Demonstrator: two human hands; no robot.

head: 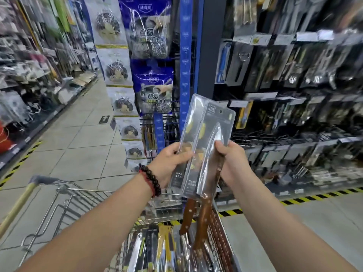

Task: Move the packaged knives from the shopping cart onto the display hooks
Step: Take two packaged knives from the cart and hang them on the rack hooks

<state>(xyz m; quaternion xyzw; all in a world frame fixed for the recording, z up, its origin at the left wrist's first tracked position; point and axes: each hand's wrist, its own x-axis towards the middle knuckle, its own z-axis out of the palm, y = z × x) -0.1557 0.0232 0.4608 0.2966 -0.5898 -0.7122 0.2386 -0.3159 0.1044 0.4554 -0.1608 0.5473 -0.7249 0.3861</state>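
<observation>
While the tall dark display wall of hanging packaged knives and bare metal hooks (294, 91) filled the right of the aisle, the silver wire shopping cart (82, 197) stood below the arms, more packaged knives (157, 250) lying in its basket. Above it, two clear plastic blister packs holding brown wooden-handled knives (204, 152) were raised and fanned apart — the left hand (172, 163) gripped the rear pack's edge, the right hand (231, 161) curled round the front one. The step looked like separating the pair. Next, the small hang hole (221, 111) at the front pack's top would need lining up with a free hook — which hook could not be told.
</observation>
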